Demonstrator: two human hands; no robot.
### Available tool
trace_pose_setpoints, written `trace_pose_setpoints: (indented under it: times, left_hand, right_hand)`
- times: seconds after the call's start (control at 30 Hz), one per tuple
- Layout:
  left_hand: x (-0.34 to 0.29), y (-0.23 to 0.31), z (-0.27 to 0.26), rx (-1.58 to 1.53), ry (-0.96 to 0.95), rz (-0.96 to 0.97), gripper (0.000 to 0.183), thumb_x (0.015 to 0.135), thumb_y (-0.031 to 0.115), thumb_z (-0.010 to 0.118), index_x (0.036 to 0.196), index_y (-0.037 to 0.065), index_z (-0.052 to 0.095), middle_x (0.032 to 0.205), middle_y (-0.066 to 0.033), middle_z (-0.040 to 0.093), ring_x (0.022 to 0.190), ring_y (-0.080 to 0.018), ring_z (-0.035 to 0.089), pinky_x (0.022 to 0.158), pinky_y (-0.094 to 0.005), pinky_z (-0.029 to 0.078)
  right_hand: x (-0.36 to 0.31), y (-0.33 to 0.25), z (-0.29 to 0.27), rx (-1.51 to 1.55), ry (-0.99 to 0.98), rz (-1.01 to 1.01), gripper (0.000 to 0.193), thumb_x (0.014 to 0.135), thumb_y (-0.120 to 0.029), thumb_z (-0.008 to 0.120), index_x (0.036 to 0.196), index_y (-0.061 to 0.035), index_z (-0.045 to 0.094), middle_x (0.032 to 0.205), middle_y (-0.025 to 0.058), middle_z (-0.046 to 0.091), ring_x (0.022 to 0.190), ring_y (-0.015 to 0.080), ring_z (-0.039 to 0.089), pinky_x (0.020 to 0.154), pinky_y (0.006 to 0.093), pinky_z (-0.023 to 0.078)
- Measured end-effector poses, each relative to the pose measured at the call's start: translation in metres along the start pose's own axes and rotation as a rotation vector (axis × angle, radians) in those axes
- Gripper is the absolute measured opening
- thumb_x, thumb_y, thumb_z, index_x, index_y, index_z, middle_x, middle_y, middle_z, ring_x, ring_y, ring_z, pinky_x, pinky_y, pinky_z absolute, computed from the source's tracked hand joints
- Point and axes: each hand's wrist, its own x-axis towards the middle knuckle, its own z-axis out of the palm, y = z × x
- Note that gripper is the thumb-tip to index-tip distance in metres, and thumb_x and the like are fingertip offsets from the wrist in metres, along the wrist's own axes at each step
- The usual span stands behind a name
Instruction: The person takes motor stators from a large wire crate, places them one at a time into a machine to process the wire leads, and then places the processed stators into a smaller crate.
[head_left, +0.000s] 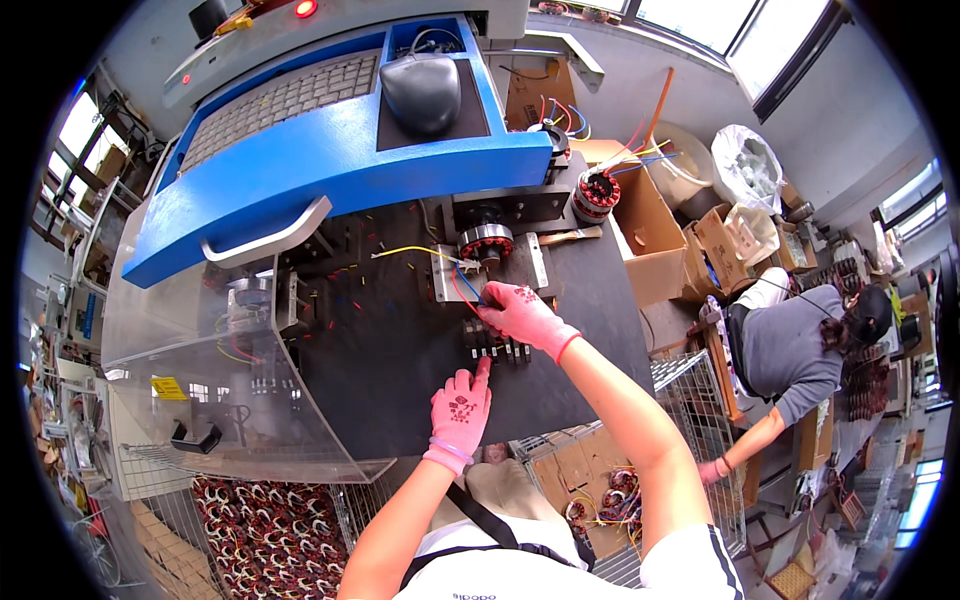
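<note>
A: Head view, centre of the frame. What does the right hand (522, 312) show?

B: Right hand in a pink glove, fingers curled and pinched on the coloured wires (462, 290), red and blue, just below the stator (486, 241) clamped in the metal fixture (520, 208). A yellow wire (410, 250) runs left from the same stator.

A: And the left hand (460, 410)?

B: Lower centre. Mostly folded, index finger extended, its tip touching the black terminal block (493, 346) on the dark worktable (390, 370). It holds nothing.

A: Surroundings?

B: Upper left, a blue console (340, 165) with a keyboard and a mouse (421, 90). Left, a clear plastic guard (200, 380). Upper right of centre, a second stator (597, 192) with coloured leads beside a cardboard box (650, 235). Lower left, a wire basket of wound stators (265, 535). Right edge, another person (800, 350), in grey, bends over their own work, well apart.
</note>
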Motion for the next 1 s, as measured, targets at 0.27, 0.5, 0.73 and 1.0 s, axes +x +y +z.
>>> trace_pose_setpoints:
  times: [0.27,0.5,0.73,1.0]
  left_hand:
    - [0.001,0.0,0.022,0.168,-0.114,0.024,0.05,0.088,0.029,0.056,0.135,0.015,0.048,0.099,-0.0051,0.051,0.09,-0.0207,0.056,0.07,-0.0382,0.047]
    - [0.007,-0.001,0.005,-0.117,0.049,0.04,0.044,0.087,0.022,0.062,0.129,0.011,0.053,0.101,-0.0069,0.051,0.078,-0.0208,0.058,0.066,-0.0361,0.05]
    - [0.108,-0.049,-0.088,-1.683,0.773,-0.443,0.061,0.091,0.024,0.065,0.139,0.004,0.032,0.086,-0.0013,0.057,0.063,-0.0061,0.052,0.054,-0.0195,0.041]
    - [0.07,-0.016,-0.101,-1.497,0.204,-0.139,0.037,0.101,0.035,0.046,0.111,0.003,0.062,0.085,-0.001,0.063,0.068,-0.0071,0.058,0.056,-0.02,0.044]
  right_hand:
    - [0.003,0.012,0.007,0.025,0.024,-0.032,0.018,0.089,-0.015,0.062,0.095,0.0007,0.055,0.074,0.0095,0.063,0.061,0.015,0.063,0.059,0.0317,0.051]
    - [0.008,0.025,0.018,-0.132,0.119,-0.165,0.02,0.084,-0.016,0.065,0.093,-0.0007,0.057,0.079,0.017,0.065,0.073,0.0314,0.065,0.068,0.0385,0.05]
    - [-0.01,0.002,0.019,-0.076,0.247,-0.067,0.03,0.088,-0.033,0.064,0.092,-0.0038,0.063,0.076,0.0101,0.066,0.071,0.0262,0.065,0.066,0.0364,0.049]
    - [0.025,-0.023,0.021,0.983,-0.236,0.094,0.028,0.091,-0.033,0.066,0.094,-0.0055,0.064,0.069,-0.003,0.057,0.059,0.0062,0.051,0.05,0.0213,0.037]
